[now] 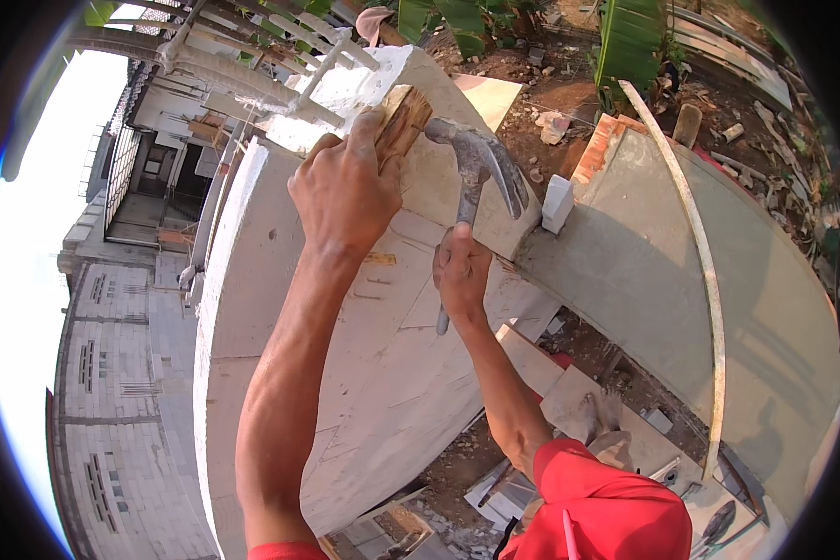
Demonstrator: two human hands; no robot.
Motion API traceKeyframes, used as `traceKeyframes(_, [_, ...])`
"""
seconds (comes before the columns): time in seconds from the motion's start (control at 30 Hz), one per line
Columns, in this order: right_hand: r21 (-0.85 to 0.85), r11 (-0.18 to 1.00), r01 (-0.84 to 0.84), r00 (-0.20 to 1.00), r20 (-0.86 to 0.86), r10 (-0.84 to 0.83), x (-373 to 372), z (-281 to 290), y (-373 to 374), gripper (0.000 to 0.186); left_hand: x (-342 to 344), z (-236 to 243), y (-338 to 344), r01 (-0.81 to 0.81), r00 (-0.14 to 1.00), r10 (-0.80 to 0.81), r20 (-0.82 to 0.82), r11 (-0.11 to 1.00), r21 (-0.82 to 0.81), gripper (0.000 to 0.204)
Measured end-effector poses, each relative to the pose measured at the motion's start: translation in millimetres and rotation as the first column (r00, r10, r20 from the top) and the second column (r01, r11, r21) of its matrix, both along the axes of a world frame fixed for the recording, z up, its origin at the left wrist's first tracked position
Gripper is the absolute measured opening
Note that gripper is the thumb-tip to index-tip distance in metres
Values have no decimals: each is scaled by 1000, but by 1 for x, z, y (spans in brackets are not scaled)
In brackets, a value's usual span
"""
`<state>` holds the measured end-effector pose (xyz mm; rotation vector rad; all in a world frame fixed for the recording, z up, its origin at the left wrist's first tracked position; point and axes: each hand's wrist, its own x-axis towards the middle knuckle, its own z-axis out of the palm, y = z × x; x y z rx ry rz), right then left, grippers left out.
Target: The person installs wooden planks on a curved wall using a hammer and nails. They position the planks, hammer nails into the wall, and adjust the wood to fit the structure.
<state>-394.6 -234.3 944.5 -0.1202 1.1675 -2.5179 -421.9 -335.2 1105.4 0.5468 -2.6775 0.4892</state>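
My left hand [350,191] is closed round a short, rough piece of wood [404,126], held against the top of a white block wall [373,317]. In my right hand [462,271] is a claw hammer [473,163], gripped by its handle with the thumb lying along it. The hammer's head is level with the wood and its striking face is close to the wood's right side; I cannot tell whether they touch. Its claw curves away to the right.
Steel bars [243,84] rise from the wall's top at upper left. A grey plastered wall [663,243] stands at right, with a long thin strip [695,224] bent across it by the lens. A small white block [557,203] sits at the corner. Boards [579,401] and tools lie below.
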Motion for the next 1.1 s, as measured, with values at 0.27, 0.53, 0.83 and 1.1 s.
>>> traceKeyframes(0.27, [-403, 864, 302, 932, -64, -356, 7, 2, 10, 84, -1, 1, 1, 4, 1000, -4, -15, 1000, -31, 50])
traceKeyframes(0.53, [-459, 841, 287, 937, -48, -346, 2, 2, 35, 85, -3, 3, 3, -19, 1000, 19, 7, 1000, 0, 52])
traceKeyframes(0.83, [-111, 994, -19, 1000, 16, 21, -10, -13, 2, 82, -4, 5, 4, -20, 1000, 19, -7, 1000, -23, 54])
traceKeyframes(1.1, [-13, 994, -106, 993, -60, 105, -5, 8, 3, 80, -1, 2, 1, 7, 1000, -8, -12, 1000, -20, 53])
